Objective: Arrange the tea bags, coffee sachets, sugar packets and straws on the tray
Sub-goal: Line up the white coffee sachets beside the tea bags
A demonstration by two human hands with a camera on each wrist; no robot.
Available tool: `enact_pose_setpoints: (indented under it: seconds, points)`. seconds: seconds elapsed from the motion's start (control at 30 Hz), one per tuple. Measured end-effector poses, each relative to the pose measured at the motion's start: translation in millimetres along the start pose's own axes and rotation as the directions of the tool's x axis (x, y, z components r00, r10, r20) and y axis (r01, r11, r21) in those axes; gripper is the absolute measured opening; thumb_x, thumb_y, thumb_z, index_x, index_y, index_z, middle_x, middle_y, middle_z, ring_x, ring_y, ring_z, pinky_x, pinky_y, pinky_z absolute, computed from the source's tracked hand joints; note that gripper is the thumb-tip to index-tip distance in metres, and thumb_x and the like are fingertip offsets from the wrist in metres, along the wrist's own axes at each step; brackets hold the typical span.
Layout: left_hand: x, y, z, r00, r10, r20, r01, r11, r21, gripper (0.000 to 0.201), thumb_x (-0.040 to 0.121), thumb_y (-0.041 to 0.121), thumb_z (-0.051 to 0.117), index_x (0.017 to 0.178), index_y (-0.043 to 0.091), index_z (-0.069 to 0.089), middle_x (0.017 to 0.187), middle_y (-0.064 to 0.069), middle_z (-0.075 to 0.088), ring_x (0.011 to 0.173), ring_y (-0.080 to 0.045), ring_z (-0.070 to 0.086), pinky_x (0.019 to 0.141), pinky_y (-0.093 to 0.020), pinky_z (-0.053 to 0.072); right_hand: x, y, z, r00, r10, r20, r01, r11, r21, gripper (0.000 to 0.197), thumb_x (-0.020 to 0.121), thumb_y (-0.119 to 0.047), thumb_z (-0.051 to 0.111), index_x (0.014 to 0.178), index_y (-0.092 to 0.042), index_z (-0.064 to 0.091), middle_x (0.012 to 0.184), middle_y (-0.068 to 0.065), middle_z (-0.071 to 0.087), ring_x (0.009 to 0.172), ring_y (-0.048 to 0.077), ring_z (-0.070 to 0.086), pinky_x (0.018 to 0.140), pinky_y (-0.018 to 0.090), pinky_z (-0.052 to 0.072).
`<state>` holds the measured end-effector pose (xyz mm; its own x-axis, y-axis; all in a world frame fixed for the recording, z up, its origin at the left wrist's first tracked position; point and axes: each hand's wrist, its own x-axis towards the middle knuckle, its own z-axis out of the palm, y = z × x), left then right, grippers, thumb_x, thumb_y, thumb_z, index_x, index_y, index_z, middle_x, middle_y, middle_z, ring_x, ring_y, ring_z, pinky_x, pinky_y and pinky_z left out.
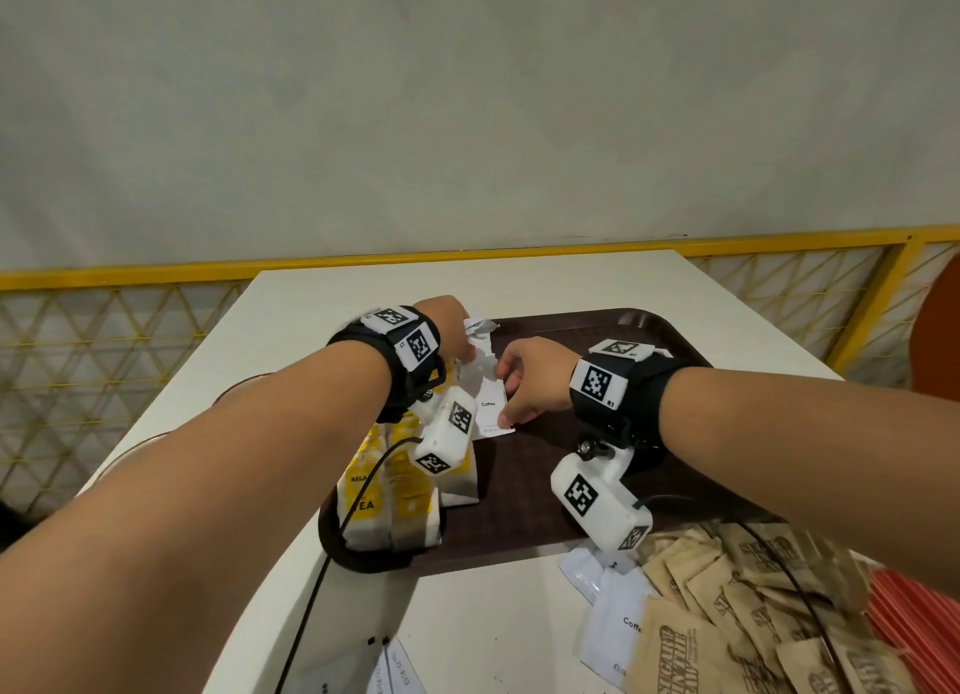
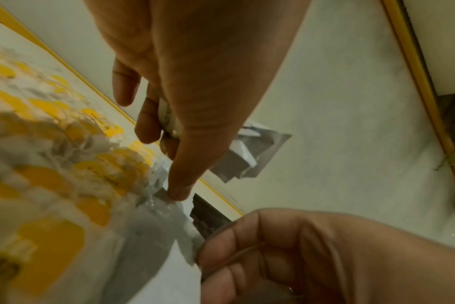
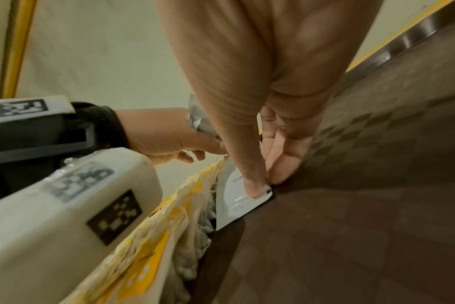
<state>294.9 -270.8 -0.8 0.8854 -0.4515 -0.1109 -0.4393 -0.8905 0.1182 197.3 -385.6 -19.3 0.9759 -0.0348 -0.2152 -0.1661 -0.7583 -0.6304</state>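
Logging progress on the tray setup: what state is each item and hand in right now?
Tea bags: lined up on the tray's left side.
Coffee sachet: on the tray, pinched by the right hand.
Left hand: holding crumpled sachets.
Sugar packets: off the tray.
Straws: off the tray.

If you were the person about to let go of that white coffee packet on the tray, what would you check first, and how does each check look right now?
1. Coffee sachet lies over the tray: ok.
2. Right hand grips its near corner between thumb and fingers: ok.
3. Left hand holds the sachets' far end: ok; how many it holds, cannot tell.
4. Sachet sits beside the tea bags, not across them: ok at the near end; farther up, cannot tell.
5. Sugar packets, straws and the spare coffee sachets are on the tray: not ok, all lie on the table.
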Motion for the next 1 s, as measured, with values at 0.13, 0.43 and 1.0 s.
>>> enact_pose_setpoints:
  seconds: [0.13, 0.43, 1.0]
  points:
    - [3, 2, 3, 1.000, -0.002, 0.027, 0.000, 0.998, 0.062, 0.022, 0.086, 0.023, 0.064, 0.073, 0.010, 0.053, 0.065, 0.000, 0.044, 0.076, -0.021, 0.050, 0.054, -0.024, 0.035, 1, 4, -1, 1.000, 0.008, -0.001, -0.008, 0.998, 0.068, 0.050, 0.066, -0.002, 0.085, 0.105, -0.008, 0.056, 0.086, 0.005, 0.061, 0.077, 0.026, 0.067, 0.078, 0.042, 0.059]
    - [4, 0, 5, 0.998, -0.039, 0.051, 0.033, 0.993, 0.115, 0.026, 0.084, 0.025, 0.067, 0.103, 0.008, 0.064, 0.090, -0.005, 0.059, 0.086, -0.023, 0.059, 0.072, -0.028, 0.046, 1, 6, 3, 1.000, 0.027, 0.003, -0.027, 0.988, 0.154, 0.046, 0.068, 0.002, 0.083, 0.101, -0.011, 0.054, 0.089, 0.010, 0.062, 0.074, 0.025, 0.068, 0.075, 0.039, 0.060]
    - [0, -11, -3, 0.999, -0.033, -0.030, 0.032, 0.999, -0.043, 0.026, 0.085, 0.032, 0.068, 0.091, 0.008, 0.058, 0.089, -0.006, 0.055, 0.082, -0.022, 0.052, 0.068, -0.029, 0.040, -2, 8, 3, 0.999, 0.043, -0.014, -0.036, 0.951, 0.307, 0.034, 0.072, 0.013, 0.075, 0.083, -0.012, 0.054, 0.083, 0.008, 0.058, 0.072, 0.024, 0.062, 0.079, 0.044, 0.059]
